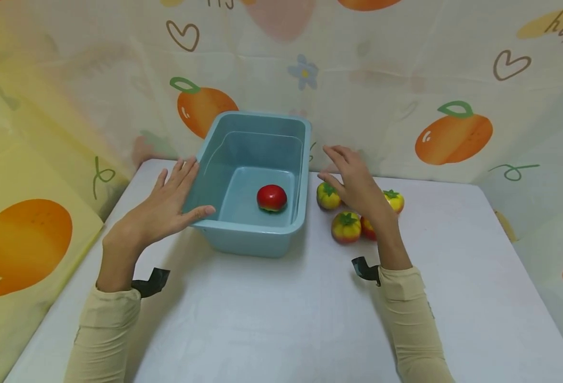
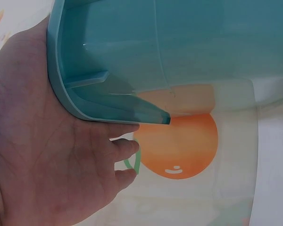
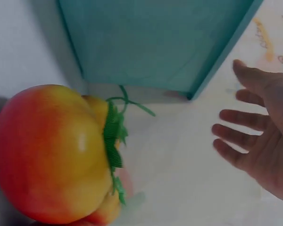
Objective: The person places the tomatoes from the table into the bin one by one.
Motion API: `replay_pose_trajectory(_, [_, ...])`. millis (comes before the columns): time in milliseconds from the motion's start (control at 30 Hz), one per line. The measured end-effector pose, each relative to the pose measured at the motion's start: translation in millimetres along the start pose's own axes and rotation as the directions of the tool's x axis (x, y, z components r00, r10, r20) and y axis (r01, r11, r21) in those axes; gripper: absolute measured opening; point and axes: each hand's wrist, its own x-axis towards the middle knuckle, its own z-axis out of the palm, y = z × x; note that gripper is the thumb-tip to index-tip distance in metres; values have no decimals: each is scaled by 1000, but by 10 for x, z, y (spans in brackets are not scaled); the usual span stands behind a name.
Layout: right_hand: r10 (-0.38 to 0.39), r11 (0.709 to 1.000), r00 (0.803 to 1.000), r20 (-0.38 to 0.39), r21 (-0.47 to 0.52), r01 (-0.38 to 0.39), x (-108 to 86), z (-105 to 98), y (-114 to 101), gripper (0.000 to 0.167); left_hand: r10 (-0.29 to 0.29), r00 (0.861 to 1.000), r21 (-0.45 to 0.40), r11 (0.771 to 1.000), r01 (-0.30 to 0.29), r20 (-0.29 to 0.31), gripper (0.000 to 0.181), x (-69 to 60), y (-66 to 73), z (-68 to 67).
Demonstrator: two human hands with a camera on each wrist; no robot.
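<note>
A light blue plastic bin [image 1: 248, 229] stands on the table, with one glossy red fruit [image 1: 272, 198] lying on its floor. My left hand [image 1: 164, 206] rests on the bin's near left corner, fingers straight along the outside and thumb over the rim; the left wrist view shows its palm [image 2: 56, 155] against the rim. To the right of the bin sit several red-and-yellow fruits [image 1: 346, 227] with green leafy caps, tomato- or persimmon-like. Above them hovers my right hand [image 1: 355, 181], fingers spread and holding nothing. In the right wrist view one fruit [image 3: 52, 155] appears large, apart from the fingers.
A white-covered table [image 1: 262, 314] lies beneath everything. Behind it hangs a cloth backdrop [image 1: 358, 111] printed with oranges and hearts, close to the bin's far side. A black wrist mount [image 1: 152, 283] sticks out at each sleeve cuff.
</note>
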Motion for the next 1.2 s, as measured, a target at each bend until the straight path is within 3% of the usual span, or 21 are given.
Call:
replay_pose_trajectory(100, [50, 998, 993, 106, -41, -46, 23, 70, 51, 66, 2, 1000, 2, 1000, -2, 0, 104, 1, -7, 1])
replay_pose_trajectory(233, [66, 996, 977, 201, -77, -52, 48, 166, 109, 68, 4, 1000, -1, 1000, -4, -2, 103, -5, -9, 0])
replay_pose_trajectory(467, [129, 991, 931, 340, -85, -107, 62, 290, 152, 75, 0, 1000, -1, 1000, 0, 2, 103, -4, 11, -6])
replay_pose_trajectory(667, [194, 976, 905, 380, -169, -139, 46, 330, 169, 81, 2, 1000, 1, 1000, -2, 6, 103, 5, 20, -20])
replay_pose_trajectory(1033, [291, 954, 852, 435, -203, -222, 41, 381, 206, 80, 4, 1000, -10, 1000, -4, 9, 103, 4, 14, -19])
replay_pose_trajectory(1200, [308, 948, 842, 443, -218, -233, 50, 390, 231, 82, 0, 1000, -6, 1000, 0, 9, 103, 1, 10, -19])
